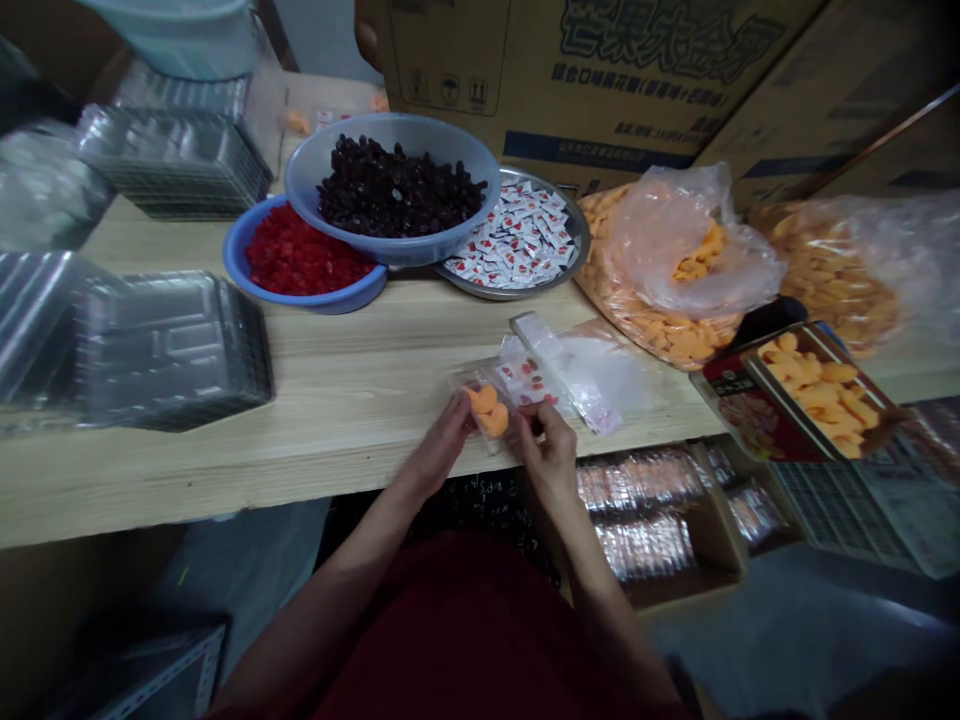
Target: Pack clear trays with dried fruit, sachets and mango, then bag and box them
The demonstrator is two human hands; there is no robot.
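Observation:
Near the table's front edge, a small clear packet (491, 412) with orange pieces inside is held between my two hands. My left hand (448, 440) pinches its left side, fingers closed. On its right side, my right hand (549, 440) has thumb and fingertips pressed together at the packet's edge. Printed clear bags (525, 375) lie just behind the packet, beside a white strip (566, 372) that rests on a pile of clear film.
Behind are a bowl of dark pieces (480, 185), a blue bowl of red pieces (234, 255) and a metal bowl of sachets (581, 235). Clear trays (172, 340) stand left. Bags of orange pieces (675, 335), an open box (739, 400) and a carton of packets (720, 545) are right.

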